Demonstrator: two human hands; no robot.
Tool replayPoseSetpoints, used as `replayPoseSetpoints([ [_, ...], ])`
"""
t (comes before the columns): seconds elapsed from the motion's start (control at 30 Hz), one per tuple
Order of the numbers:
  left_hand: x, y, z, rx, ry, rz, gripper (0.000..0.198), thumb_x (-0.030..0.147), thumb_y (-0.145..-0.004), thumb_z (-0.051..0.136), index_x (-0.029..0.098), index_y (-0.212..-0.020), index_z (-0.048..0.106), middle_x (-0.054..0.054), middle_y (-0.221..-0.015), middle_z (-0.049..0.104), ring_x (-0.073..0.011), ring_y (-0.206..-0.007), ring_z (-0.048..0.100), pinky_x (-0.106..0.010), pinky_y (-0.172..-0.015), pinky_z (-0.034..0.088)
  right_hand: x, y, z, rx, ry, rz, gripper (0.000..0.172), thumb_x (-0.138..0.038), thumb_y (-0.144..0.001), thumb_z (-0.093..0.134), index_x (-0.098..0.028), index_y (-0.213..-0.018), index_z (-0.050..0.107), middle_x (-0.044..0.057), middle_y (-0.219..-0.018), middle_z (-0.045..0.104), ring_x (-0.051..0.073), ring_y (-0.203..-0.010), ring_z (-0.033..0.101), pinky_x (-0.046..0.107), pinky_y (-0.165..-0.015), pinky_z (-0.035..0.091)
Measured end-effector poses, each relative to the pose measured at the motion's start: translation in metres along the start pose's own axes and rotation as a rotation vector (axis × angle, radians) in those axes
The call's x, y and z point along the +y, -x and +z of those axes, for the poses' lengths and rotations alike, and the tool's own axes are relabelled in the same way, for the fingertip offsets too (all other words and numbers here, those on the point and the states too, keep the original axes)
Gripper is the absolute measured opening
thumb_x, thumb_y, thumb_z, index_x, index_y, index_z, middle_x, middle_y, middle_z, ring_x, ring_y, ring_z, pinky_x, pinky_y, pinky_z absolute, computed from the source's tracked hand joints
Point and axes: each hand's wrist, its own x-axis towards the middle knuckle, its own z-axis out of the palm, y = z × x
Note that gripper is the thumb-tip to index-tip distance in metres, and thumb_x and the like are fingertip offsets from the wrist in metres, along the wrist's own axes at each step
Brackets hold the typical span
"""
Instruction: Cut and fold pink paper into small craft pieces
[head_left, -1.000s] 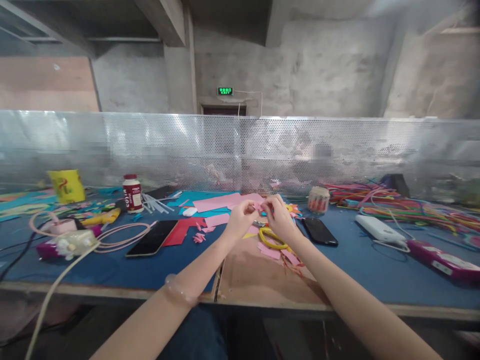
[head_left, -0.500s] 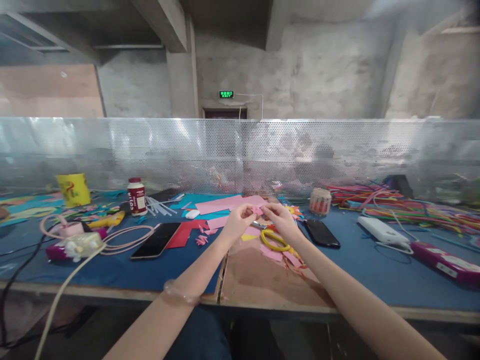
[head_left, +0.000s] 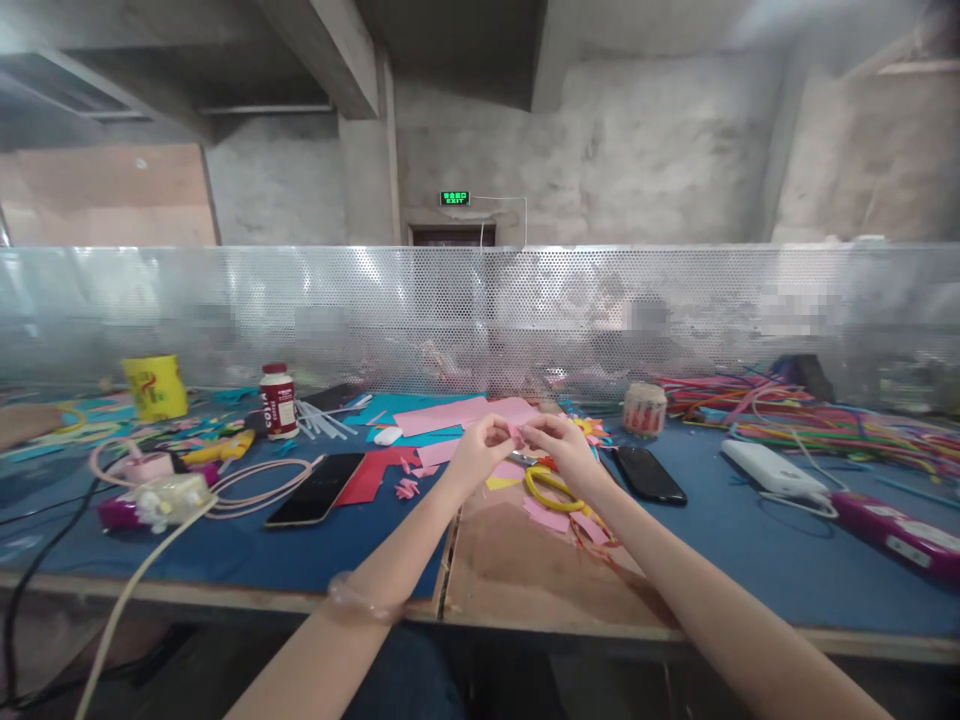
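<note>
A small piece of pink paper is pinched between the fingertips of my left hand and my right hand, which meet above the middle of the table. Both hands are closed on it, and the fingers cover most of its shape. Below my right hand lie yellow-handled scissors, their blades partly hidden by the fingers. Sheets of pink paper lie behind my left hand over blue paper. Left of that hand are several small folded pink paper pieces and a sheet of red paper.
Phones lie at left and right. A bottle, a yellow container and a glass jar stand farther back. Cables and a power strip are at left; a white power bank and coloured pipe cleaners at right.
The view has tilted up slightly. My fingers have shifted a little around the pink paper, which stays between both hands. Another person's hand has come into view at the far left.
</note>
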Motion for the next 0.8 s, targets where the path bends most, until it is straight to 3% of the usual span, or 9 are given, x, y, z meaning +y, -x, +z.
replayPoseSetpoints([
  [0.17,0.001,0.001,0.0,-0.019,0.002,-0.011,0.012,0.022,-0.07,0.062,0.015,-0.078,0.056,-0.003,-0.076,0.064,-0.0146,-0.075,0.062,-0.028,-0.073,0.047,0.008,-0.002,0.0,0.004,-0.178,0.062,0.022,-0.036,-0.067,0.069,-0.016,-0.068,0.06,-0.001,-0.066,0.058,0.012,-0.064,0.054,0.026,-0.064,0.043],
  [0.3,0.002,0.001,0.001,0.008,0.037,-0.045,0.014,0.022,-0.068,0.064,0.015,-0.077,0.055,-0.003,-0.074,0.064,-0.0152,-0.073,0.063,-0.028,-0.072,0.048,0.004,0.001,0.001,-0.029,-0.009,0.001,0.024,-0.041,-0.073,0.063,-0.016,-0.073,0.06,0.001,-0.07,0.06,0.014,-0.066,0.055,0.027,-0.063,0.043],
  [0.43,0.003,0.001,0.002,0.059,0.098,-0.082,0.018,0.022,-0.066,0.066,0.015,-0.079,0.056,-0.001,-0.07,0.064,-0.0155,-0.072,0.064,-0.029,-0.072,0.048,-0.004,0.006,0.006,0.113,0.366,-0.284,0.02,-0.035,-0.079,0.057,-0.018,-0.088,0.059,0.005,-0.084,0.059,0.016,-0.073,0.055,0.031,-0.068,0.045],
  [0.57,0.004,0.001,0.003,0.072,0.076,-0.073,0.02,0.024,-0.065,0.067,0.015,-0.08,0.057,-0.001,-0.068,0.064,-0.0154,-0.069,0.063,-0.029,-0.068,0.049,-0.004,0.006,0.007,0.18,0.666,-0.621,0.008,-0.026,-0.082,0.054,-0.021,-0.086,0.058,0.007,-0.087,0.056,0.02,-0.085,0.053,0.036,-0.074,0.045],
  [0.8,0.003,0.001,0.0,0.038,0.036,-0.047,0.018,0.022,-0.066,0.064,0.016,-0.082,0.057,0.001,-0.068,0.062,-0.0139,-0.069,0.061,-0.026,-0.069,0.048,0.0,0.002,0.001,0.146,0.849,-0.742,0.007,-0.021,-0.084,0.052,-0.021,-0.082,0.058,0.006,-0.082,0.057,0.02,-0.082,0.052,0.036,-0.074,0.043],
])
